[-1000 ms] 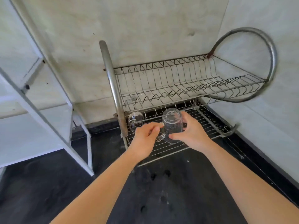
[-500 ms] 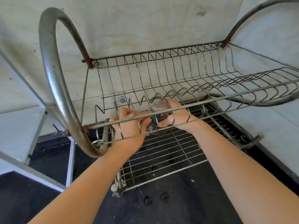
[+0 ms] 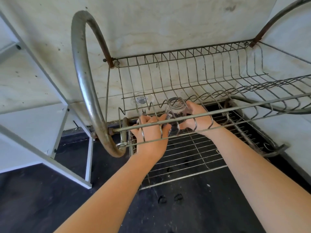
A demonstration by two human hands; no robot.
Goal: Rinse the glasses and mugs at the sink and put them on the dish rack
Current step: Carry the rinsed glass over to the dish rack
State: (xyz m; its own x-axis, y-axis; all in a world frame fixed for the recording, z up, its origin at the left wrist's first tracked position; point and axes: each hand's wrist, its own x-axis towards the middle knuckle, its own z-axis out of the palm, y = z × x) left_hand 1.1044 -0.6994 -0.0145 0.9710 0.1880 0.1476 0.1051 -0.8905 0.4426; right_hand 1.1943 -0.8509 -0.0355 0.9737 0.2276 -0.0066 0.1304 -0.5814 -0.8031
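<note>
Both our hands reach beneath the upper tier of the rusty two-tier wire dish rack [image 3: 218,110] and grip one clear glass mug [image 3: 175,109] between them. Our left hand [image 3: 149,132] curls against its left side and our right hand [image 3: 197,118] wraps its right side. We hold it upside down over the lower shelf, near a second clear glass with a barcode sticker [image 3: 142,100].

Rusty, dull metal wire dish rack [image 3: 185,68], clear glossy glass mug [image 3: 175,113], matt black counter [image 3: 50,199]
</note>
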